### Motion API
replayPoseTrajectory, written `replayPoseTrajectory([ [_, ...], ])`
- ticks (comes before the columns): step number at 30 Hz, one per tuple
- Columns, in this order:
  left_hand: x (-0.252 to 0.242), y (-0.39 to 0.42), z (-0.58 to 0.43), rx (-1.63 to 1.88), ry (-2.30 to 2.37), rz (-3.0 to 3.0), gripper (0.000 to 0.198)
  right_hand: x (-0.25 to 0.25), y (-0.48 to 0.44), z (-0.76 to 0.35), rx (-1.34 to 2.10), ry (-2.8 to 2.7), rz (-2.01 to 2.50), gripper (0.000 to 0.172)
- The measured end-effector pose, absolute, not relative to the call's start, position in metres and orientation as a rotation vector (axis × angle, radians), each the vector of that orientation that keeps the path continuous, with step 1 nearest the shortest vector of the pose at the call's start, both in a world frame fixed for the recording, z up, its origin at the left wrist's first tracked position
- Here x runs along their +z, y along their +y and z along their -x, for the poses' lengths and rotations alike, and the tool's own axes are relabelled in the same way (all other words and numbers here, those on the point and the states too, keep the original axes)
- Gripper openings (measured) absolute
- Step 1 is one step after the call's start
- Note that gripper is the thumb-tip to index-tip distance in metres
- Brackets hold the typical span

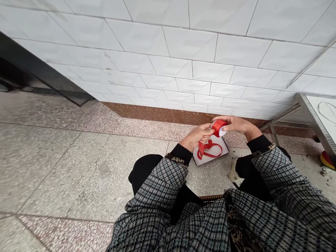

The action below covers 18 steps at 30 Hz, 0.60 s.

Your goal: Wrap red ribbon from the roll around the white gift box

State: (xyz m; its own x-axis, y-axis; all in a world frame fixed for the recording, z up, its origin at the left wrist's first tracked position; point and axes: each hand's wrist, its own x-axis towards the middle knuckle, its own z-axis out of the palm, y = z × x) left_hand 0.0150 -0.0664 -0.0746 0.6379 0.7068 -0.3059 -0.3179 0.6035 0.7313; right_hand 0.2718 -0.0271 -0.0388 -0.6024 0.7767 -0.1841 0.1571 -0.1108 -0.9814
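A roll of red ribbon (218, 127) on a white spool is held up between my two hands. My right hand (237, 125) grips the spool from the right, its thumb at the white end face. Closed on the red ribbon (201, 149) is my left hand (198, 135), its fingertips close against the roll's left side. The loose ribbon hangs below my left hand and curls in a loop over a shallow white box or tray (204, 161) with dark edges. That tray lies on the floor between my feet.
A white tiled wall (168, 42) with a brown skirting rises in front. At the right stands a metal-framed table (311, 112), with a red and yellow object (327, 160) on the floor beneath it. A dark panel (52, 77) juts in from the left.
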Motion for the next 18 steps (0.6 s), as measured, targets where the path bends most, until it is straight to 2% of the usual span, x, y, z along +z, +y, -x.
replayPoseTrajectory([
  [5,-0.067,-0.071,-0.023,0.794,0.698,-0.715,0.043,-0.033,-0.027,-0.275,1.694,-1.712,1.043,0.051],
  [8,-0.062,-0.073,-0.023,0.924,0.742,-0.736,0.037,-0.038,-0.025,-0.281,1.667,-1.528,1.072,0.052],
  [18,-0.054,-0.071,-0.019,0.867,0.699,-0.702,0.032,-0.058,-0.017,-0.287,1.823,-1.297,0.974,0.063],
])
